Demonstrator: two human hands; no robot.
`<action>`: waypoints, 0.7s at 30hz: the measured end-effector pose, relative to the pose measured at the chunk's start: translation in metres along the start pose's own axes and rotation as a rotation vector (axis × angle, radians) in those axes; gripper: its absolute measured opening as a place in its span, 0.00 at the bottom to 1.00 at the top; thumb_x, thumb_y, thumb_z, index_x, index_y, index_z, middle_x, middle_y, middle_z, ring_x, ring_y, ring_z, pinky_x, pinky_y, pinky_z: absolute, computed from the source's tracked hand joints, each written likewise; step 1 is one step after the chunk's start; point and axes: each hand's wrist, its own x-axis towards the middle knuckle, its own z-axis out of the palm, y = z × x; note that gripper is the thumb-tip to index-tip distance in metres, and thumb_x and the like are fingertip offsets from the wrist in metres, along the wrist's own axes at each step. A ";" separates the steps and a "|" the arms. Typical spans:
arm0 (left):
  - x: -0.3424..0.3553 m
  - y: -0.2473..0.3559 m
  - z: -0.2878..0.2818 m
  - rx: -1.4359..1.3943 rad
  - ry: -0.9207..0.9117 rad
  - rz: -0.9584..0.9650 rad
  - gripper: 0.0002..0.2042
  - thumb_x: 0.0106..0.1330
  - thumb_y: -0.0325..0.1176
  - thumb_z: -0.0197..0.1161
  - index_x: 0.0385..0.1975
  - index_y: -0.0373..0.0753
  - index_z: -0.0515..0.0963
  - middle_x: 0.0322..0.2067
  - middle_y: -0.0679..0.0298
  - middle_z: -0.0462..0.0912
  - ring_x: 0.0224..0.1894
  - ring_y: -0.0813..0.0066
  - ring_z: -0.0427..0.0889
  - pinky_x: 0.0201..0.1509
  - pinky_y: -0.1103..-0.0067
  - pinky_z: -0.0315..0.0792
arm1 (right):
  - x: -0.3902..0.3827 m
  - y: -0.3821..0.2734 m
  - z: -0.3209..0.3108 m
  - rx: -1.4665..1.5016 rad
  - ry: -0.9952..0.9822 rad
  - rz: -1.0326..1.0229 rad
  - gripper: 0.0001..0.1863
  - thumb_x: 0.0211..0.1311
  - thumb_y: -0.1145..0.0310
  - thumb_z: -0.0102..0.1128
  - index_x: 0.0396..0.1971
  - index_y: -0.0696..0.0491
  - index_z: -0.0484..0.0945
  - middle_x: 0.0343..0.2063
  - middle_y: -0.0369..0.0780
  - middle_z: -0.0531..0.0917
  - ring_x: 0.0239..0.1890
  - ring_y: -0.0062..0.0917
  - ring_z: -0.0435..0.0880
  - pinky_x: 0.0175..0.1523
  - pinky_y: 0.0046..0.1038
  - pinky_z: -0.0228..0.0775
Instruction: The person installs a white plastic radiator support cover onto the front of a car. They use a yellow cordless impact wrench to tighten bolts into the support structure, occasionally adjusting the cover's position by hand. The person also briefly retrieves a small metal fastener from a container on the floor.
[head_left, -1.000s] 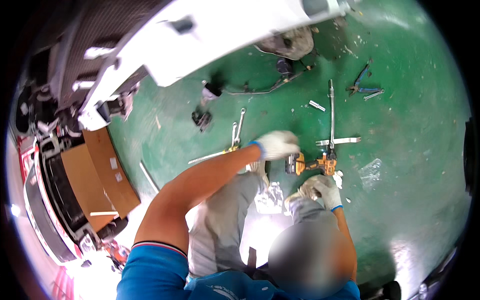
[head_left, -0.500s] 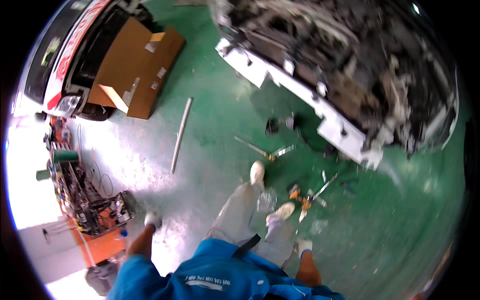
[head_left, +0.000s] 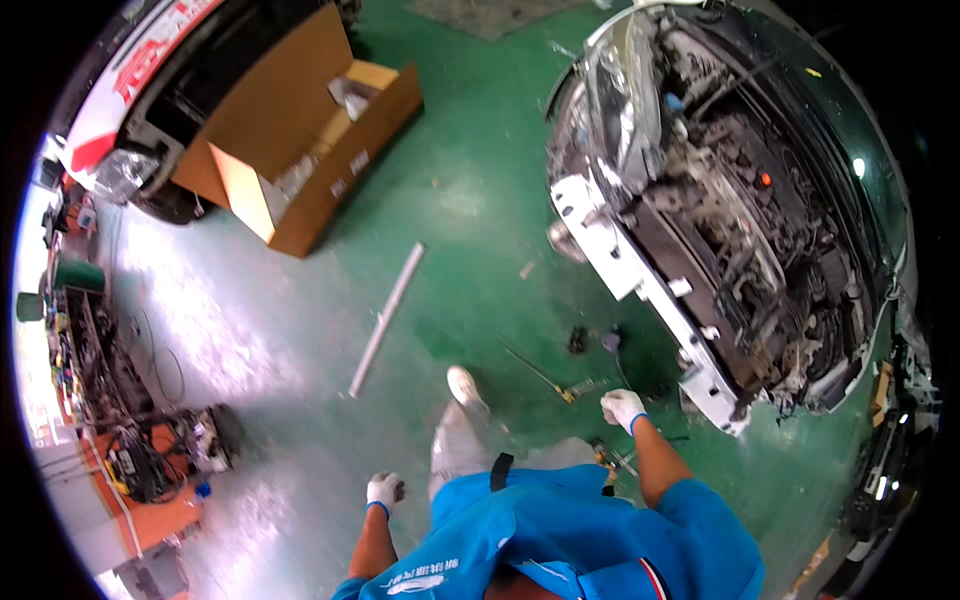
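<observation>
My left hand (head_left: 384,490), in a white glove, hangs beside my left leg with the fingers curled in. It touches nothing and I see nothing in it. My right hand (head_left: 622,408), gloved too, is raised in front of my right side with its fingers closed, and no object shows in it. Nearest to it on the floor lies a thin long tool with a yellow part (head_left: 568,395). Beyond that are a dark round-headed thing (head_left: 612,342) and a small black piece (head_left: 577,340). A power tool, partly hidden by my body, lies below my right forearm.
A car with its front stripped (head_left: 740,240) and a white front crossbar (head_left: 630,270) stands at the right. An open cardboard box (head_left: 340,190) leans by another car (head_left: 120,170) at the far left. A long pale bar (head_left: 388,318) lies on the green floor. A cluttered orange bench (head_left: 165,500) stands left.
My view has turned, so the bar and box appear farther right. My right hand has come up and forward from beside my body. My legs have shifted mid-stride.
</observation>
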 end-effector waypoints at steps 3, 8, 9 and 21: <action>0.024 0.173 -0.027 0.014 0.007 0.326 0.10 0.65 0.29 0.63 0.37 0.28 0.75 0.25 0.55 0.82 0.21 0.71 0.79 0.23 0.74 0.74 | 0.037 -0.041 0.034 -0.003 -0.172 0.043 0.09 0.62 0.74 0.64 0.24 0.56 0.75 0.17 0.36 0.74 0.16 0.23 0.72 0.21 0.29 0.62; 0.065 0.366 -0.024 -0.149 0.111 0.519 0.09 0.67 0.28 0.59 0.43 0.30 0.75 0.24 0.60 0.79 0.20 0.77 0.75 0.23 0.76 0.72 | 0.058 -0.114 0.103 -0.376 0.130 -0.163 0.12 0.58 0.65 0.65 0.27 0.61 0.82 0.21 0.43 0.83 0.21 0.29 0.81 0.28 0.34 0.71; 0.070 0.395 -0.009 -0.177 0.147 0.529 0.09 0.68 0.28 0.58 0.43 0.31 0.75 0.24 0.60 0.79 0.20 0.77 0.75 0.23 0.76 0.72 | 0.085 -0.118 0.103 -0.420 0.142 -0.186 0.14 0.56 0.63 0.65 0.27 0.62 0.83 0.23 0.44 0.85 0.23 0.31 0.84 0.29 0.35 0.73; 0.204 0.513 0.099 0.221 -0.102 0.156 0.12 0.66 0.29 0.64 0.45 0.30 0.76 0.29 0.49 0.84 0.27 0.54 0.85 0.29 0.60 0.82 | 0.350 -0.400 0.226 -1.137 0.051 -0.499 0.09 0.60 0.67 0.60 0.35 0.54 0.85 0.31 0.46 0.87 0.34 0.34 0.87 0.41 0.31 0.78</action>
